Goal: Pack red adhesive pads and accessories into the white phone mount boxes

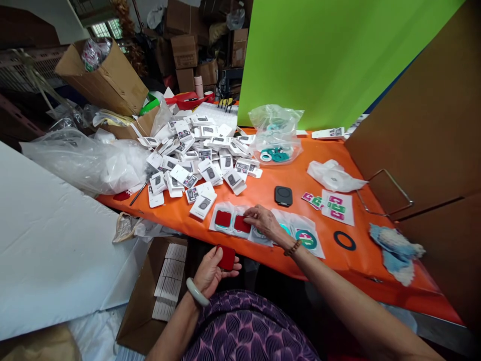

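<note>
My left hand grips a flat red square pad with rounded corners in front of the table edge, thumb on top. My right hand reaches over the table, its bent fingers closed at the upper right corner of a second red square pad, which lies on a white pouch. Left of it, another red square pad lies on its own white pouch. Further right in this row, a pouch carries a teal ring with pink and green pieces. Part of the row is hidden under my right hand and forearm.
Many small white printed boxes are heaped at the back left. A clear bag of teal rings, a black square device, a black ring and a blue cloth lie on the orange table. Below stands a carton of white boxes.
</note>
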### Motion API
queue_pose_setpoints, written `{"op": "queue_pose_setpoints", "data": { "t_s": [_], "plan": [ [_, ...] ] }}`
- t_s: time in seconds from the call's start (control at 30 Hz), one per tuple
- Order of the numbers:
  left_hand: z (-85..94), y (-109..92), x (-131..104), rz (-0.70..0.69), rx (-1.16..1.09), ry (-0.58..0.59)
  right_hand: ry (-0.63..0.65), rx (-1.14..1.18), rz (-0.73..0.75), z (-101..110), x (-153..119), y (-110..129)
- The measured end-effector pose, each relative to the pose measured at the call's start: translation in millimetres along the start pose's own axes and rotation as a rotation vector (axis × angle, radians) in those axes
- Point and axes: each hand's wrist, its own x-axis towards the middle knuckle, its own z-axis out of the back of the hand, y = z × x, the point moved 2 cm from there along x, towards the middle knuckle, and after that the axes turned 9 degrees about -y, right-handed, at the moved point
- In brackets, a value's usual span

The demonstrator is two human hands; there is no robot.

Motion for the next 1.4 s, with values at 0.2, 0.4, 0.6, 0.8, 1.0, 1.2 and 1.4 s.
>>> {"op": "queue_pose_setpoints", "data": {
  "t_s": [0.2,0.4,0.6,0.8,1.0,1.2,1.4],
  "plan": [
    [-17.2,0,5,-0.024,0.091,0.011,0.025,0.156,0.030,-1,-46,23],
    [-31.9,10,7,-0.005,0.220,0.065,0.283,0.524,-0.308,2,-88,17],
    [-29.6,15,7,0.016,0.218,0.060,0.098,0.398,-0.288,49,-46,-20],
    [-20.6,17,8,0.013,0.237,0.023,0.083,0.155,-0.040,46,-18,-25],
    [-15.4,15,7,0.015,0.236,0.003,-0.044,-0.139,0.048,36,-20,-21],
    [-20.8,15,7,0.019,0.268,0.027,-0.396,-0.027,0.048,70,-64,-14],
    [-30.2,20,10,0.089,0.353,0.055,-0.660,-0.116,-0.236,173,-189,-37]
  ]
}}
